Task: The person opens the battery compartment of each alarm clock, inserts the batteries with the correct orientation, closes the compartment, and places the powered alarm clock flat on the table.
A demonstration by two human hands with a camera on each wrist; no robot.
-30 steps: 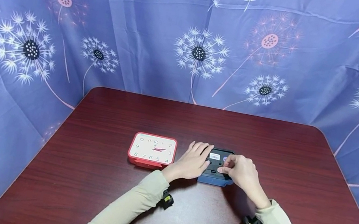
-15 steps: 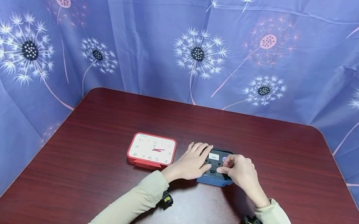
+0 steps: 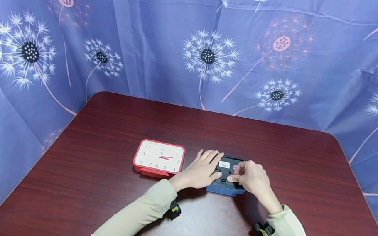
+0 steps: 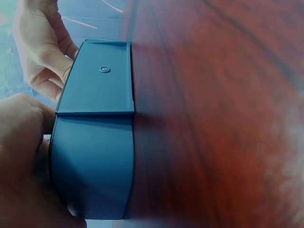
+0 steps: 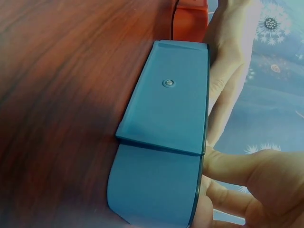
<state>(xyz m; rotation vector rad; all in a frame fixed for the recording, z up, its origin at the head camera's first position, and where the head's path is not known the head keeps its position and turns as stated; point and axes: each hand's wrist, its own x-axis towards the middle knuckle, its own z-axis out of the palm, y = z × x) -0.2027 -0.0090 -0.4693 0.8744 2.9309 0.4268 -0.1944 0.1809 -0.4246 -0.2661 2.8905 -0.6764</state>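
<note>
A blue alarm clock [image 3: 222, 190] lies face down on the table, its black back with a white label [image 3: 224, 164] turned up. My left hand [image 3: 201, 171] rests over the clock's left part, fingers fairly straight and thumb lying on the back. At the right part of the back, my right hand [image 3: 253, 178] pinches with thumb and curled fingers; what sits between its fingertips is hidden. In the right wrist view the right thumb [image 5: 232, 167] meets the edge of the back. Both wrist views show the clock's blue underside [image 4: 97, 90] with a small screw.
A red alarm clock [image 3: 159, 156] lies face up to the left, close beside my left wrist. The dark red wooden table [image 3: 128, 116] ends at a blue curtain [image 3: 171, 47] with a dandelion print at the back and sides.
My right wrist and forearm have shifted slightly forward, the fingers staying at the same spot on the clock. My left hand and both clocks stay in place.
</note>
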